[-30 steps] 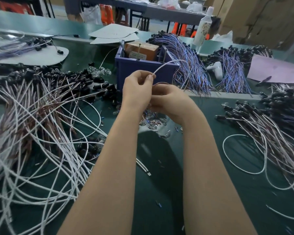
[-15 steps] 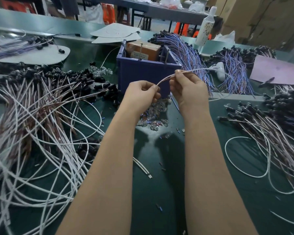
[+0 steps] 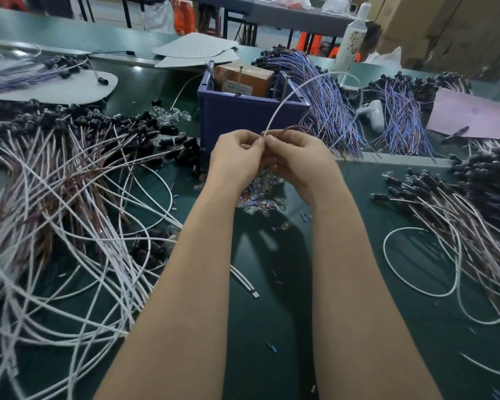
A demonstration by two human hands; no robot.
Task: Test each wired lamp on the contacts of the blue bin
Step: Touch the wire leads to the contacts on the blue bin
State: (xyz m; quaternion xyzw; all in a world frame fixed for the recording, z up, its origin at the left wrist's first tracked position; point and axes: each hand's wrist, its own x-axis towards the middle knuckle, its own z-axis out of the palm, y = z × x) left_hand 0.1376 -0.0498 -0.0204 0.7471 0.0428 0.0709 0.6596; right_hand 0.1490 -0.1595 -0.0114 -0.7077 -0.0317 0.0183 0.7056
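The dark green counter (image 3: 272, 327) carries, at far left, a large loose pile of white and brown wires with black sockets (image 3: 70, 183), spread fan-wise toward the near edge.

At centre, the left hand (image 3: 237, 160) is raised above the counter with its fingers curled; thumb and forefinger pinch the near end of a thin white and brown wired lamp lead (image 3: 289, 96). The white strand arcs up and to the right, crossing in front of the square blue plastic bin (image 3: 243, 119). The lamp end itself is hidden inside the hands.

The bin stands directly behind the hands and holds a brown cardboard box (image 3: 244, 77). Two upright metal pins (image 3: 239, 80) rise at its rim – the lead touches neither.

The right hand (image 3: 300, 163) meets the left fingertip to fingertip and grips the same lead, a brown strand looping out over its knuckles. Beneath both hands lies a small heap of clear glass bulbs (image 3: 260, 200).

To the right of the bin lies a bundle of blue and purple wires (image 3: 329, 116); behind it stands a white plastic bottle (image 3: 351, 33). At far right, a second pile of white and brown wired sockets (image 3: 459, 215) lies near a pale pink sheet (image 3: 474, 116).
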